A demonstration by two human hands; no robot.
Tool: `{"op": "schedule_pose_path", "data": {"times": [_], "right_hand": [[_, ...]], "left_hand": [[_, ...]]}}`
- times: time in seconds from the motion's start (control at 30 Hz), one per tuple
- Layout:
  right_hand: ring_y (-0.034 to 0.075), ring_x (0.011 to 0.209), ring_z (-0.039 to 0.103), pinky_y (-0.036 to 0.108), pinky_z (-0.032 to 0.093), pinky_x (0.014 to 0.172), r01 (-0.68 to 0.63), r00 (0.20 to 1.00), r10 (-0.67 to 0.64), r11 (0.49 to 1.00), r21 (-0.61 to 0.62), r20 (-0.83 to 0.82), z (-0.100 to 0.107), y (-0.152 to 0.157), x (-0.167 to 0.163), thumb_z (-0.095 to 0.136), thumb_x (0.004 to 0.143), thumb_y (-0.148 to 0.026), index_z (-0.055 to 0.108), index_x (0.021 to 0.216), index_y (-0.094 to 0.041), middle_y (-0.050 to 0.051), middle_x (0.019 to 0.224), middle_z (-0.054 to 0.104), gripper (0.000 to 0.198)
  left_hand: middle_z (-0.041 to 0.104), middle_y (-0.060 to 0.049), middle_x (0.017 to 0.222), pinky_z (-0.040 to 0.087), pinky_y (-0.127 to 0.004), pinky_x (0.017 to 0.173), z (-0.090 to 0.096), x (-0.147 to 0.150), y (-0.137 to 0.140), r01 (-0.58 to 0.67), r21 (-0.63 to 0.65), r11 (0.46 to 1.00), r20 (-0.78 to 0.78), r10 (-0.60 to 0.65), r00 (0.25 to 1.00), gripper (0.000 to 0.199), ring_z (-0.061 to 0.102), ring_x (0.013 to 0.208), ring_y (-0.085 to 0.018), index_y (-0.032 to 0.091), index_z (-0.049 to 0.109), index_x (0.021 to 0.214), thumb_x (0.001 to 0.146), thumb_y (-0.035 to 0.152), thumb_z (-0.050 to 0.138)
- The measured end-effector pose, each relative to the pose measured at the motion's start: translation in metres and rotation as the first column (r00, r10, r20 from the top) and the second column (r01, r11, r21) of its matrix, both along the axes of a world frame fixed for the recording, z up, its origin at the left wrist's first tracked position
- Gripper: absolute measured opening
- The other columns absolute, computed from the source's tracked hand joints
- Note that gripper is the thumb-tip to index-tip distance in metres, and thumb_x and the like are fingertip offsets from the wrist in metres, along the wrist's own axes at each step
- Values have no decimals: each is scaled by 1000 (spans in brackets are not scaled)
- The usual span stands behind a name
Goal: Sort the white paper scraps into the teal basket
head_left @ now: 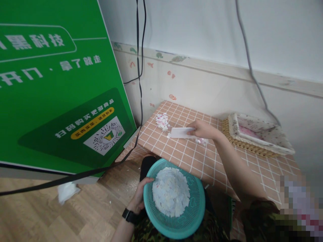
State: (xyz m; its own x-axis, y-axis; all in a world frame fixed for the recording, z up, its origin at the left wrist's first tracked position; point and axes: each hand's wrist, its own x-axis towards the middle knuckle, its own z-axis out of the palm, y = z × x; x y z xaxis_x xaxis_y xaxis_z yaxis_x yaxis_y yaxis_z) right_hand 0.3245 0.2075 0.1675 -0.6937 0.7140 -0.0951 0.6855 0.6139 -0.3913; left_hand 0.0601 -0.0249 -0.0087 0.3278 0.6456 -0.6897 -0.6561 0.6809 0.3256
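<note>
My left hand (pixel 140 194) grips the rim of a round turquoise plastic basket (pixel 196 205), which rests on my lap. A heap of small white paper-like scraps (pixel 171 192) fills its middle. Over the table, my right hand (pixel 202 129) is closed around one end of a flat white rectangular scraper (pixel 181 132). Its lower edge appears to touch the tabletop. Just past its free end lies a small pile of white and pink scraps (pixel 163 121). More pink and white scraps (pixel 202 141) lie below my right hand.
The table (pixel 174 149) has a brown cloth with white grid lines. A lined wicker basket (pixel 254 134) stands at its right, against the wall. On the left is a large green cabinet (pixel 63 77). Black cables (pixel 140 84) hang in front. A white plastic bag (pixel 67 192) lies on the floor.
</note>
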Motion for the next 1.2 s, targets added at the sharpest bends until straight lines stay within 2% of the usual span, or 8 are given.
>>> {"op": "schedule_pose_path", "data": {"times": [0.17,0.3,0.43,0.57,0.73,0.87,1.0,1.2], "right_hand": [[13,61,53,24,34,57,-4,999,5,999,-34,38,1,-2,3,54,75,-21,67,76,-14,3,68,64,15],[12,59,51,24,32,56,24,997,-25,1000,18,71,6,-3,3,55,74,-21,65,71,-14,3,65,62,13],[12,60,51,24,32,56,-16,999,15,999,49,39,6,-5,-6,53,76,-23,65,72,-15,3,67,63,15],[13,61,52,24,32,56,-18,995,12,998,65,95,4,-5,-14,53,75,-21,65,73,-14,5,68,63,14],[13,60,50,25,29,55,-27,982,4,993,115,188,16,-5,-9,53,70,-16,64,71,-15,4,64,61,11],[12,59,49,25,29,55,-29,985,6,991,129,170,24,-6,-11,54,71,-17,62,69,-16,4,64,61,9],[13,60,49,25,29,56,35,992,-57,981,193,109,19,-7,-26,52,75,-21,61,71,-16,4,66,61,12],[13,59,48,26,28,56,-28,997,12,978,208,78,4,-9,-48,49,75,-18,59,67,-15,6,63,60,12]], "left_hand": [[76,-12,72,52,-37,70,-2,0,0,-10,10,1000,-6,10,1000,24,69,63,-25,7,70,85,75,27,61],[76,-12,73,52,-37,69,-2,0,0,-8,7,1000,0,8,1000,24,69,63,-24,6,70,86,75,26,61],[76,-12,76,52,-38,72,0,1,0,-20,10,1000,-8,20,1000,25,70,68,-26,7,69,89,75,26,60],[76,-12,74,52,-38,71,0,1,-1,-12,7,1000,-7,12,1000,25,70,68,-26,7,69,88,75,26,60],[76,-12,71,52,-37,69,1,1,0,9,-8,1000,-9,-9,1000,25,69,63,-25,7,69,85,75,27,59],[76,-11,72,52,-36,68,4,1,0,-1,8,1000,1,1,1000,24,69,63,-24,7,70,86,75,26,60],[76,-11,72,51,-35,68,3,1,0,-18,21,1000,-14,18,1000,23,68,62,-24,7,70,86,75,25,60],[76,-12,74,51,-37,70,-1,-1,-1,-7,24,1000,-1,7,1000,26,69,64,-25,6,70,87,75,27,60]]}}
